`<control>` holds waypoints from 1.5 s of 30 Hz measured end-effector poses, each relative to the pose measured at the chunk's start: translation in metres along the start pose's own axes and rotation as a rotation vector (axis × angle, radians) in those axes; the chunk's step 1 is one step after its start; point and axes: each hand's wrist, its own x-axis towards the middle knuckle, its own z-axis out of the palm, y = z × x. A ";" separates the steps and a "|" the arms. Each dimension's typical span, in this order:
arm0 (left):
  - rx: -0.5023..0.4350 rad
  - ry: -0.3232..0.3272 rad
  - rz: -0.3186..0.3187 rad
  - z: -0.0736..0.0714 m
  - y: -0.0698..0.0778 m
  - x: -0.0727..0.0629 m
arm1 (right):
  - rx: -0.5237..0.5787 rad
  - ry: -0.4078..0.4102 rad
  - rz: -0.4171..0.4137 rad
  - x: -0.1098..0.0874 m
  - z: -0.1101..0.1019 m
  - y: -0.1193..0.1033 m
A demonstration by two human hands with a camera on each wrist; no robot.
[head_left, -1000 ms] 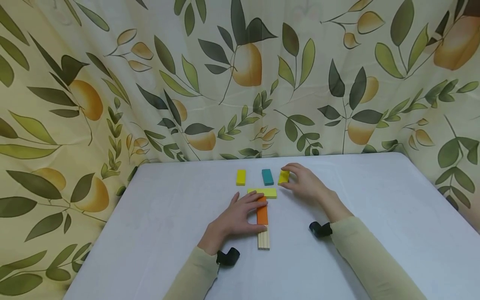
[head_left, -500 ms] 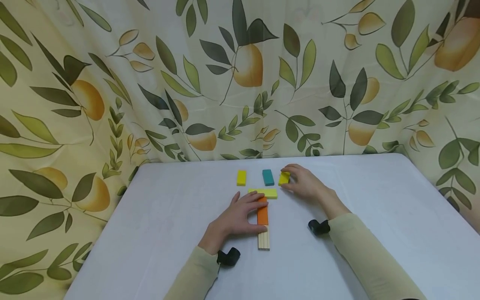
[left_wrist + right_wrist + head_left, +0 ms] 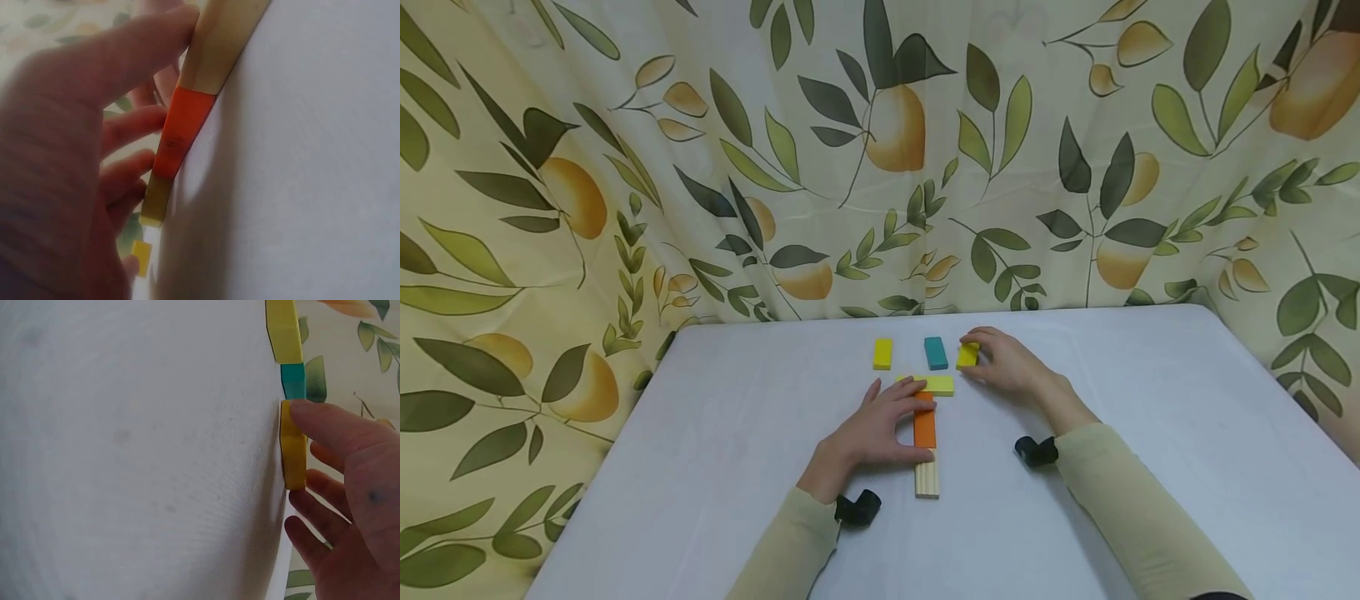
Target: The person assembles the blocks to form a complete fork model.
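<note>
While the left hand lies spread, seemingly steadying the orange block, the right hand pinches a yellow block by its ends.

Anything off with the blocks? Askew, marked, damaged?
Left wrist view: small dark marks on the orange block, whose side is otherwise plain; dirt or print, can't tell. The teal block looks slightly turned within its row. Nothing else stands out.

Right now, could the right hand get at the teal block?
Probably yes: the teal block lies uncovered just beside the yellow block that the right hand pinches, though the hand would likely need to let go first.
</note>
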 end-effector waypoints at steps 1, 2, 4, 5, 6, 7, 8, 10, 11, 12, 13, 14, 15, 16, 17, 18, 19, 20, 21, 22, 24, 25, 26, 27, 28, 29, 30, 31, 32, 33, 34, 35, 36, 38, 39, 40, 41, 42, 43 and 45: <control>-0.002 -0.001 -0.001 0.000 0.000 0.000 | 0.003 -0.001 0.005 0.000 0.000 0.000; -0.003 -0.001 -0.001 0.000 0.000 0.000 | 0.003 -0.003 0.005 0.000 0.000 0.001; -0.006 -0.001 -0.004 0.000 0.000 0.000 | 0.007 -0.003 0.004 0.000 0.001 0.001; -0.008 -0.001 -0.005 0.000 0.000 0.000 | 0.012 -0.003 0.011 0.000 0.001 0.001; -0.010 -0.001 -0.007 0.000 0.000 0.000 | 0.013 -0.001 0.008 0.000 0.001 0.001; -0.012 -0.001 -0.007 0.000 0.000 0.000 | 0.014 0.002 0.009 0.000 0.001 0.001; -0.013 0.000 -0.007 0.000 0.000 0.000 | 0.015 0.003 0.005 0.000 0.001 0.001; -0.018 0.000 -0.004 0.000 0.000 0.000 | 0.019 0.005 -0.002 0.000 0.001 0.002; -0.020 0.000 -0.002 0.000 0.000 -0.001 | 0.021 0.005 -0.001 0.000 0.001 0.002; -0.020 0.001 -0.001 0.000 0.000 -0.001 | 0.023 0.005 -0.005 0.000 0.001 0.002; -0.021 0.002 0.000 -0.001 0.001 -0.001 | 0.026 0.005 -0.005 0.000 0.001 0.003; -0.020 0.002 0.000 -0.001 0.001 -0.001 | 0.029 0.004 -0.007 0.000 0.002 0.003; -0.020 0.003 0.001 0.000 0.001 -0.001 | 0.032 0.004 -0.007 0.000 0.002 0.003; -0.020 0.004 0.001 0.000 0.000 -0.001 | 0.034 0.003 -0.009 -0.001 0.002 0.003; -0.020 0.004 0.000 0.000 0.001 -0.001 | 0.035 0.003 -0.010 -0.001 0.002 0.003; -0.019 0.005 -0.001 0.000 0.001 -0.001 | 0.037 0.002 -0.013 -0.001 0.002 0.003; -0.017 0.005 -0.002 0.000 0.001 -0.001 | 0.038 0.001 -0.014 -0.001 0.002 0.002; -0.014 0.005 -0.003 0.000 0.001 0.000 | 0.039 -0.001 -0.017 -0.001 0.002 0.002; -0.013 0.006 -0.003 0.000 0.001 -0.001 | 0.040 -0.003 -0.019 -0.001 0.003 0.001; -0.011 0.007 -0.005 0.000 0.001 0.000 | 0.041 -0.006 -0.022 0.000 0.003 0.001; -0.006 0.006 -0.006 0.000 0.001 0.000 | 0.046 -0.013 -0.017 0.000 0.003 -0.002; -0.004 0.007 -0.005 0.000 0.001 0.000 | 0.049 -0.018 -0.013 0.000 0.003 -0.003; -0.004 0.006 -0.005 0.000 0.001 -0.001 | 0.048 -0.023 -0.015 0.000 0.003 -0.004; -0.004 0.006 -0.004 0.000 0.002 -0.001 | 0.050 -0.028 -0.010 0.000 0.003 -0.005; -0.005 0.005 -0.003 0.000 0.001 -0.001 | 0.051 -0.033 -0.006 0.000 0.003 -0.006; -0.006 0.004 -0.002 0.000 0.001 -0.001 | 0.053 -0.037 -0.001 0.000 0.003 -0.007; -0.008 0.002 -0.001 0.000 0.001 -0.001 | 0.052 -0.041 -0.005 0.000 0.004 -0.008; -0.008 0.001 -0.001 0.000 0.001 -0.001 | 0.052 -0.045 -0.006 0.000 0.004 -0.009; -0.010 0.000 -0.001 0.000 0.001 -0.001 | 0.052 -0.048 -0.007 0.000 0.004 -0.010; -0.012 0.000 0.000 0.001 0.001 -0.001 | 0.056 -0.051 -0.003 0.001 0.005 -0.010; -0.014 0.000 0.000 0.001 0.001 -0.001 | 0.056 -0.055 -0.006 0.001 0.005 -0.010; -0.016 0.001 0.000 0.001 0.001 -0.001 | 0.058 -0.057 -0.007 0.001 0.005 -0.010; -0.020 0.001 -0.001 0.000 0.001 -0.001 | 0.054 -0.062 -0.014 0.002 0.005 -0.011; -0.021 0.003 -0.002 0.000 0.001 -0.002 | 0.058 -0.070 -0.012 0.002 0.006 -0.011; -0.021 0.003 -0.003 0.000 0.001 -0.002 | 0.058 -0.074 -0.012 0.002 0.006 -0.012; -0.022 0.003 -0.005 0.000 0.002 -0.002 | 0.058 -0.078 -0.013 0.002 0.006 -0.012; -0.022 0.002 -0.006 -0.001 0.002 -0.002 | 0.059 -0.082 -0.014 0.002 0.006 -0.012; -0.022 0.001 -0.007 -0.001 0.002 -0.002 | 0.059 -0.084 -0.016 0.002 0.006 -0.012; -0.019 0.001 -0.008 -0.001 0.002 -0.002 | 0.064 -0.086 -0.013 0.003 0.006 -0.013; -0.017 0.000 -0.009 -0.001 0.003 -0.002 | 0.063 -0.089 -0.021 0.003 0.007 -0.013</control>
